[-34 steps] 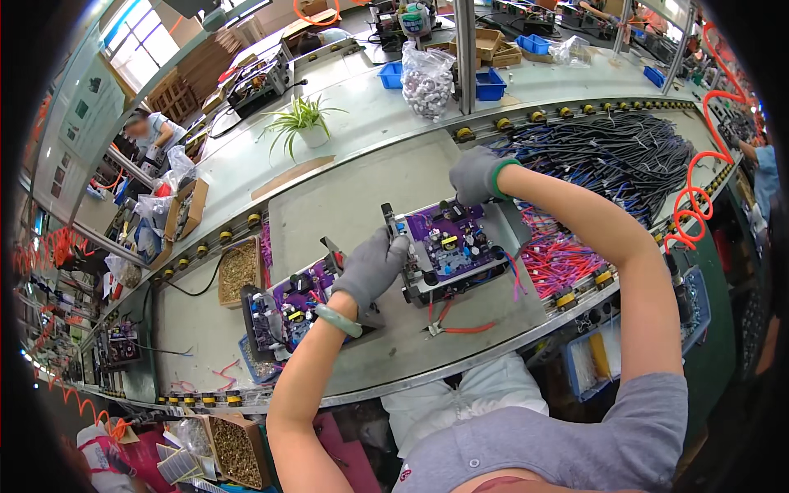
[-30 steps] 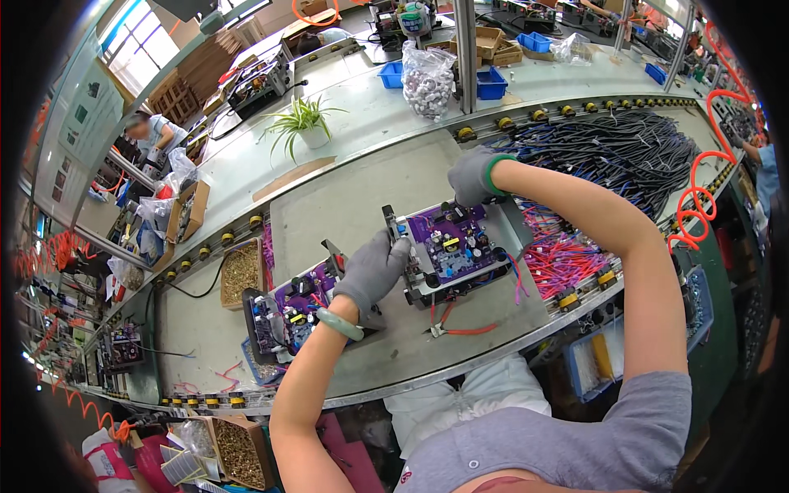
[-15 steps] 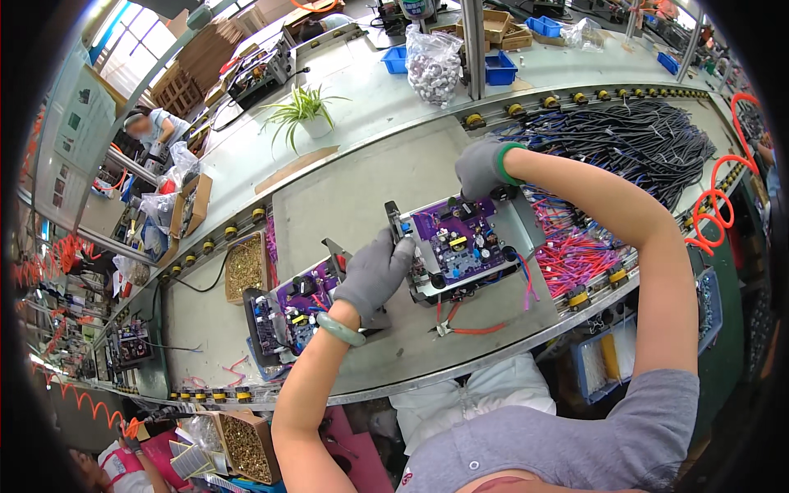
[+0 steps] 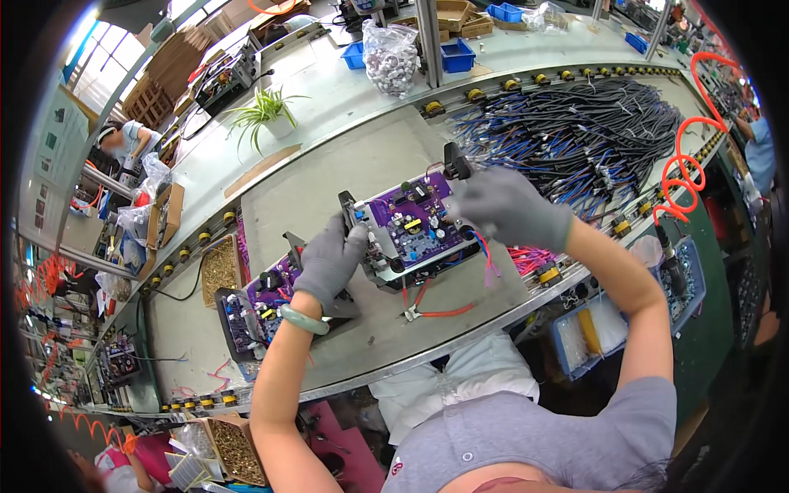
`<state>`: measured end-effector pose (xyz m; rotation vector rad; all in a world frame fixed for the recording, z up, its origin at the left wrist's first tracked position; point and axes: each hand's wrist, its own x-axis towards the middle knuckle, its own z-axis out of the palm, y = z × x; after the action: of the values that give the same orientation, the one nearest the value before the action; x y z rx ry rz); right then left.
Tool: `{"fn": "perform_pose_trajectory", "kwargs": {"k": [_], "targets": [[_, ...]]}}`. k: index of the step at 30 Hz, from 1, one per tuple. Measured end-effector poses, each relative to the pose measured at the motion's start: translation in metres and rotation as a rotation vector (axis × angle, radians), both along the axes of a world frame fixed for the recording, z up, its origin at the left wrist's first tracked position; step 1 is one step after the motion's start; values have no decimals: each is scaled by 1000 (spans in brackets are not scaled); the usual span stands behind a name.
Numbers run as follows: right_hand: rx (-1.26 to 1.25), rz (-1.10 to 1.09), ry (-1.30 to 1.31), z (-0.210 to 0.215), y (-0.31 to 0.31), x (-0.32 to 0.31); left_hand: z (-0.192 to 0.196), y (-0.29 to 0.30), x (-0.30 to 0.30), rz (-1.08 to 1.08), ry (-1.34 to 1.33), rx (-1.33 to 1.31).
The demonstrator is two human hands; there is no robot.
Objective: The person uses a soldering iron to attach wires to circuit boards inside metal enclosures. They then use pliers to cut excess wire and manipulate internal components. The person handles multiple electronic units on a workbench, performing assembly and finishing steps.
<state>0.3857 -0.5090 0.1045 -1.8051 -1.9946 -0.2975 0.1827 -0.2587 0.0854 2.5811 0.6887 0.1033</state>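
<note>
A metal housing (image 4: 408,267) with a purple circuit board (image 4: 415,234) in it lies on the worktable in front of me. My left hand (image 4: 333,259), in a grey glove, grips the housing's left side plate. On the opposite side, my gloved right hand (image 4: 514,209) is at the board's right edge. Its fingers are bent and blurred, so what they hold, if anything, cannot be made out. Just below the housing lie red-handled cutting pliers (image 4: 440,312). A second purple board unit (image 4: 263,304) sits to the left, partly behind my left hand.
Black cables (image 4: 608,123) are heaped at the right. A carton of small brass-coloured parts (image 4: 220,269) stands at the left. A potted plant (image 4: 267,115) and a bag of white parts (image 4: 390,62) stand behind. A coiled orange hose (image 4: 680,152) hangs right, above a blue bin (image 4: 579,341).
My right hand has moved from the housing's far right corner nearer to me, along the board's right edge. The left hand keeps its grip. The whole view has shifted.
</note>
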Motion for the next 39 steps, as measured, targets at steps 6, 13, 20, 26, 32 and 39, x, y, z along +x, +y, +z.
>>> {"fn": "perform_pose_trajectory", "kwargs": {"k": [6,13,20,26,32,39], "targets": [[-16,-27,-227,-26,-34,-21,10,-24,14,-145,-499,730],[287,-291,110,-27,17,-18,23,-103,42,-310,-279,28],[312,-344,204,-41,19,-19,37,-90,69,-199,-157,-164],[-20,-166,689,-18,6,-2,25,-68,63,-264,-112,-25],[2,47,811,-15,2,16,31,-58,62,-454,-51,341],[269,-278,382,-51,20,-11,67,-92,92,-759,-444,943]]}}
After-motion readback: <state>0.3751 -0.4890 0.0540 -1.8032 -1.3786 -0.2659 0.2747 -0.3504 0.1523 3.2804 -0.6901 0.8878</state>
